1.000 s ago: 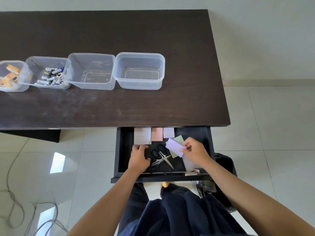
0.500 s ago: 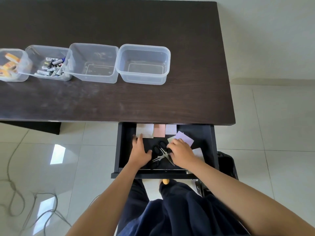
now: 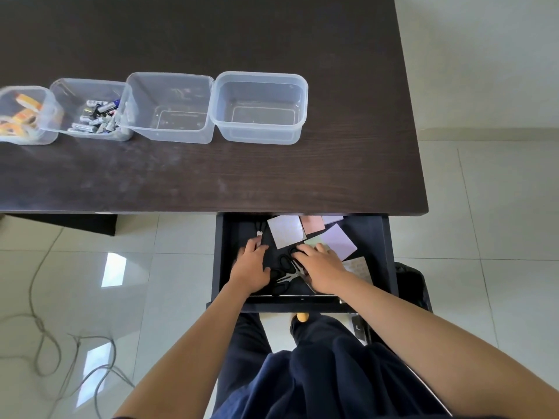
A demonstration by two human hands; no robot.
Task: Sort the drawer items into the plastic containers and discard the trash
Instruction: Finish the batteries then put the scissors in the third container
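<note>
Both hands are inside the open black drawer (image 3: 388, 252) under the dark wooden counter (image 3: 272, 176). Left hand (image 3: 252, 264) lies palm down on the drawer floor with fingers loosely spread, its fingertips touching a small black-and-white item (image 3: 259, 231) I cannot identify; it grips nothing that I can see. Right hand (image 3: 320, 267) rests flat, fingers extended, over the black-handled scissors (image 3: 286, 272) and the edge of the pastel sticky-note pads (image 3: 314, 234), holding nothing. On the counter stands a row of four clear plastic containers: the leftmost (image 3: 45, 131) has orange tape rolls (image 3: 22, 116), the next (image 3: 90, 86) holds batteries (image 3: 96, 116), the third (image 3: 169, 86) and fourth (image 3: 260, 80) contain nothing.
</note>
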